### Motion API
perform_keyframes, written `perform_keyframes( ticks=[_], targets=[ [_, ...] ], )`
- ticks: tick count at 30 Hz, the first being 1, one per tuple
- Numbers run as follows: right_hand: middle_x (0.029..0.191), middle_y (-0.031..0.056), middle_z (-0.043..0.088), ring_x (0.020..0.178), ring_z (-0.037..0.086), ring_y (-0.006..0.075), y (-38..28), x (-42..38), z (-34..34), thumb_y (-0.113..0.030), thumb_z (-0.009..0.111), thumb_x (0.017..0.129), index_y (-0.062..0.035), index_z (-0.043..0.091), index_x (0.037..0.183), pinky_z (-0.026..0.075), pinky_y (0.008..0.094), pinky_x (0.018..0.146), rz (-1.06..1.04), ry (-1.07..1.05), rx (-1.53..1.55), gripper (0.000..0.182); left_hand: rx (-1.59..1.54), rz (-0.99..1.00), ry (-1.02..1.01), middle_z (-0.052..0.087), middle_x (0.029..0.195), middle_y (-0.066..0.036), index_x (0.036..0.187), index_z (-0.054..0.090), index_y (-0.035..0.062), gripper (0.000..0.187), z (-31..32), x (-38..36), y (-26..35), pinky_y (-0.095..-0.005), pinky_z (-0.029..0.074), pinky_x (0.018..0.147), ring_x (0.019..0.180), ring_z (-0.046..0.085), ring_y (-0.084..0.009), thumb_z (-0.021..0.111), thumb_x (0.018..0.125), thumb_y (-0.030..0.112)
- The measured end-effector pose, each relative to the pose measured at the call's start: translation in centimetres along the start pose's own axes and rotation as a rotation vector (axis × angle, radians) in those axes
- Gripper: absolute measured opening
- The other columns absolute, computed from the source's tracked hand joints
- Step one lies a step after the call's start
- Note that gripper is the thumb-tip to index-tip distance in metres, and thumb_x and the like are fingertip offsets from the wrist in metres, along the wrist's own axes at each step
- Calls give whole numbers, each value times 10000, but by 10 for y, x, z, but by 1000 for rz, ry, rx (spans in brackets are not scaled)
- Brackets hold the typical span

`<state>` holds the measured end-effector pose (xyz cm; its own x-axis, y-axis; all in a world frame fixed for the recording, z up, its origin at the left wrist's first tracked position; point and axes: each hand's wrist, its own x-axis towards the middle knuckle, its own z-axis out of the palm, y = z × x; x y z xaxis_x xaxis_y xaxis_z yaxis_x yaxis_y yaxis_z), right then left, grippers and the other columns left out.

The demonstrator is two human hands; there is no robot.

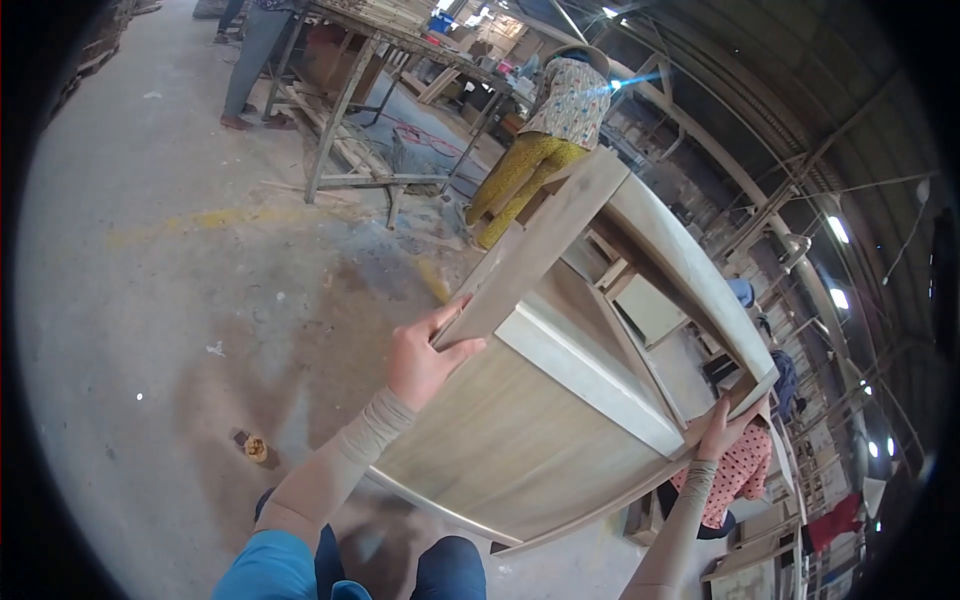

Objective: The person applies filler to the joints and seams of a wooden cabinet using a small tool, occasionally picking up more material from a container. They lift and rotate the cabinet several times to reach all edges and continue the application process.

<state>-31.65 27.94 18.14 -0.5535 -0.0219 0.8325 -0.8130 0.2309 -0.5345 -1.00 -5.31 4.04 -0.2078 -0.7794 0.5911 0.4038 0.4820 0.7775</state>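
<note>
blue cloth sleeve, left hand, right hand, both clamped on boxy, grained wooden frame

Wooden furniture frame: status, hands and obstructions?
Left hand and right hand gripping wooden furniture frame, held tilted. Contact with floor unclear. Co-worker in yellow trousers standing beyond it.

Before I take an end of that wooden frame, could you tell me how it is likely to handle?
The wooden frame looks stiff, its broad panel and joined rails showing no sag. It is probably bulky and awkward, since both the left hand and right hand grip it far apart.
</note>
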Motion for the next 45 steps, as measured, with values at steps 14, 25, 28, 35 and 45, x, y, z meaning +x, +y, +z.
perform_keyframes(
  ticks=[14,25,28,35,45],
  targets=[
    [1471,190,395,1255,481,260,13,-1,-5,-166,632,905,-70,191,1557,380,340,1045,-111,63,-161,793,30,3,-23,700,1149,-169,1245,640,-8,559,-6,-3,3,-322,538,873,1021,697,-222,824,728,98],
    [1416,200,462,1172,542,283,21,7,-2,-180,634,900,-60,220,1547,416,358,1007,-199,107,-272,777,16,24,32,715,1085,-142,1223,668,56,551,1,0,0,-334,552,811,934,709,-247,840,711,168],
    [1430,203,468,1227,524,281,24,17,2,-132,640,888,-117,205,1558,400,352,1040,-147,84,-246,799,25,19,25,711,1094,-152,1220,666,46,547,7,6,2,-339,554,807,935,710,-253,839,721,186],
    [1422,226,488,1227,549,321,29,56,23,-180,664,868,-185,202,1562,430,383,1017,-159,85,-277,834,60,22,23,709,1083,-169,1219,667,43,559,30,37,3,-337,554,805,933,715,-258,841,723,232],
    [1384,240,520,1213,569,347,34,104,52,-221,664,855,-211,212,1556,441,401,1009,-119,48,-263,834,122,31,8,717,1010,-179,1233,666,81,564,54,82,2,-348,549,764,872,717,-284,827,735,293]
  ],
)
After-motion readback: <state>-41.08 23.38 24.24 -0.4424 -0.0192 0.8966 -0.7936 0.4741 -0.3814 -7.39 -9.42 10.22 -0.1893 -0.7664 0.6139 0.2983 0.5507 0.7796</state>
